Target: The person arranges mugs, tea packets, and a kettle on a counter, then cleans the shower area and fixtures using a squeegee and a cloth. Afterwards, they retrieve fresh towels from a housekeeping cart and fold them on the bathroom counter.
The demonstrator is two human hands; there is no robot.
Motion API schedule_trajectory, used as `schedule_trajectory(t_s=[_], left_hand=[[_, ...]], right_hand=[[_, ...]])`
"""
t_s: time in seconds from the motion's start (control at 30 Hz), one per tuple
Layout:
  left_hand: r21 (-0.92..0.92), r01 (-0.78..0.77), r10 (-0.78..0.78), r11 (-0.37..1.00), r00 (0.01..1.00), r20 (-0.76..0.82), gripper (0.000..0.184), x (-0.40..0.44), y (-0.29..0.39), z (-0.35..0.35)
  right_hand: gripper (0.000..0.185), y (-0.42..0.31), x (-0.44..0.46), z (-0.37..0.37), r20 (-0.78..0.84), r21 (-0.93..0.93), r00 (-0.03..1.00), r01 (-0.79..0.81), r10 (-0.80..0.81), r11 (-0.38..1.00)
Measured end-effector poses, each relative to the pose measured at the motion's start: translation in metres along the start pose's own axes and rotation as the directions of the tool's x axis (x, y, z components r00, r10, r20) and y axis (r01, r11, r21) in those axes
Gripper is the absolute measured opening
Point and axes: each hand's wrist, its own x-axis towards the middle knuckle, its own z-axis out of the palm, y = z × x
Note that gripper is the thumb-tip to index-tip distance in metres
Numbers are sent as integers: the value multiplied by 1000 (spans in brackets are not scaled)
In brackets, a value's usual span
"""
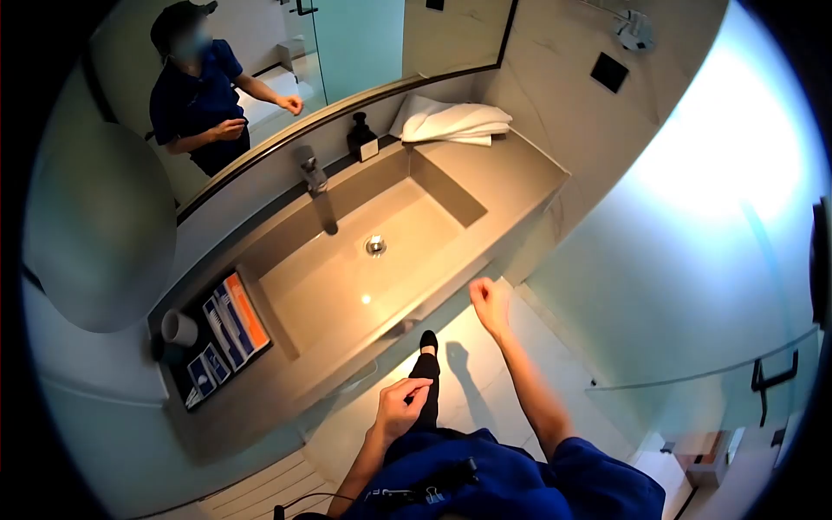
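Observation:
My left hand is held low in front of my body, its fingers curled together, with nothing visible in it. Farther forward and to the right, my right hand is loosely fisted beyond the front edge of the grey counter, touching nothing. The counter holds a rectangular sink with a round drain and a dark faucet. Behind the sink stand a dark soap bottle and a small white block. A folded white towel lies at the counter's back right.
A black tray with printed packets sits left of the sink, beside a cup. A mirror reflects a person. A glass door with a black handle is on the right. A round mirror stands left.

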Motion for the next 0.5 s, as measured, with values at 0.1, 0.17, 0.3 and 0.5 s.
schedule_trajectory(t_s=[0.1, 0.17, 0.3, 0.5], left_hand=[[-205, 151, -166, 967, 985, -57, 14, 80, -6, 16], [-247, 195, -224, 949, 970, -94, 14, 129, -22, 28], [-368, 238, -300, 899, 946, -120, 13, 213, -27, 46], [-593, 303, -321, 746, 944, 79, 17, 295, -20, 55]], right_hand=[[16, -12, 154, 45, -61, 95, 986, 158, -153, 983], [18, -29, 254, 85, -82, 30, 974, 217, -214, 976], [55, -68, 403, 165, -248, -205, 887, 346, -390, 916], [66, -62, 493, 178, -176, -53, 984, -1, -9, 999]])
